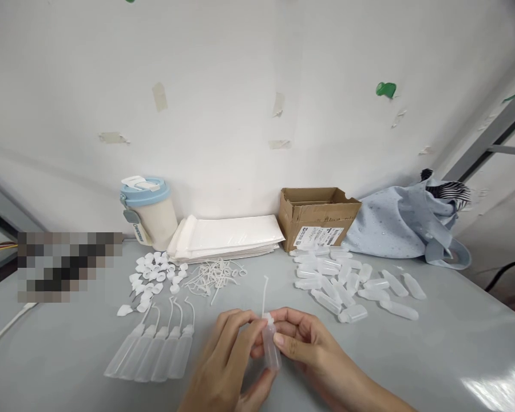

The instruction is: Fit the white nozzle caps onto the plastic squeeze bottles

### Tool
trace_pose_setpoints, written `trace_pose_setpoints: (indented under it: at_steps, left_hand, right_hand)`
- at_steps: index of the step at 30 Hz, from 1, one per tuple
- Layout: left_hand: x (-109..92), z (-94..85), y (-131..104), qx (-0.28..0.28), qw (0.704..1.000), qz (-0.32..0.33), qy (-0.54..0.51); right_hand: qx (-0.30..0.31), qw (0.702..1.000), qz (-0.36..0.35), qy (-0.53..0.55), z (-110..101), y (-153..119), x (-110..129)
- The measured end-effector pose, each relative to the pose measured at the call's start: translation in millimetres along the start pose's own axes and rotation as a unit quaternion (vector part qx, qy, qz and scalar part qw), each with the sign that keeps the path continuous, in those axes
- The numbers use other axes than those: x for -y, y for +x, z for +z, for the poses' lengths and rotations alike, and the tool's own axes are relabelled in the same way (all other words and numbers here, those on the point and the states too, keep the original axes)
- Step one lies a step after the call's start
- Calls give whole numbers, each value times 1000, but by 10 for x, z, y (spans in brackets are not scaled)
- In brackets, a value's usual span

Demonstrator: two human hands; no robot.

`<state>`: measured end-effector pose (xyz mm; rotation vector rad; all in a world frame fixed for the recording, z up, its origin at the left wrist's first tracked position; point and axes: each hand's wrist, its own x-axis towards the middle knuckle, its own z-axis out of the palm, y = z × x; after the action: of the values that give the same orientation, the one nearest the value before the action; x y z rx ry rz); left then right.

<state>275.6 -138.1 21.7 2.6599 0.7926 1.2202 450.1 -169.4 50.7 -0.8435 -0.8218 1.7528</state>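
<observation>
Between my two hands stands a small translucent squeeze bottle [271,350], slightly tilted. A thin white bent-tip tube [264,294] rises from its white neck. My left hand [229,355] is closed on it, fingertips at the neck and thumb near the base. My right hand [311,343] pinches the bottle's side, thumb in front, with the other fingers curled behind the neck. To the left lies a row of several bottles [154,357] fitted with bent tubes. Behind them are a pile of white caps [148,274] and a tangle of loose tubes [217,276]. Tubeless bottles [330,286] are heaped at the right.
Along the wall stand a cup with a blue lid [152,214], a stack of white packets [232,234], an open cardboard box [317,220] and a light blue fabric bag [395,220]. A white cable [8,329] lies on the grey table [455,343] at the far left.
</observation>
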Motion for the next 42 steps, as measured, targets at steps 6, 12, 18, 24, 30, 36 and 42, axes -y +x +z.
trace_pose_setpoints:
  at_steps: [6, 12, 18, 24, 30, 36, 42]
  left_hand:
    - [10, -16, -13, 18, 999, 2, 28]
    - [27, -20, 1, 42, 998, 5, 40]
    - [30, -31, -7, 57, 997, 14, 51]
    - [10, -86, 38, 65, 998, -14, 19]
    - [28, -142, 70, 92, 995, -38, 7]
    - [61, -237, 106, 130, 990, -60, -5]
    - [97, -309, 128, 114, 987, -108, -23]
  right_hand:
    - [-7, 999, -5, -37, -11, 1, -42]
    - [-22, 998, 4, -59, 28, 6, -36]
    - [-5, 997, 0, -71, 37, 20, -28]
    - [12, 999, 8, -40, 5, 27, -80]
    - [36, 997, 19, -61, -7, 28, -81]
    - [69, 994, 47, -72, -30, 14, -109]
    - [117, 988, 60, -86, -63, 2, -132]
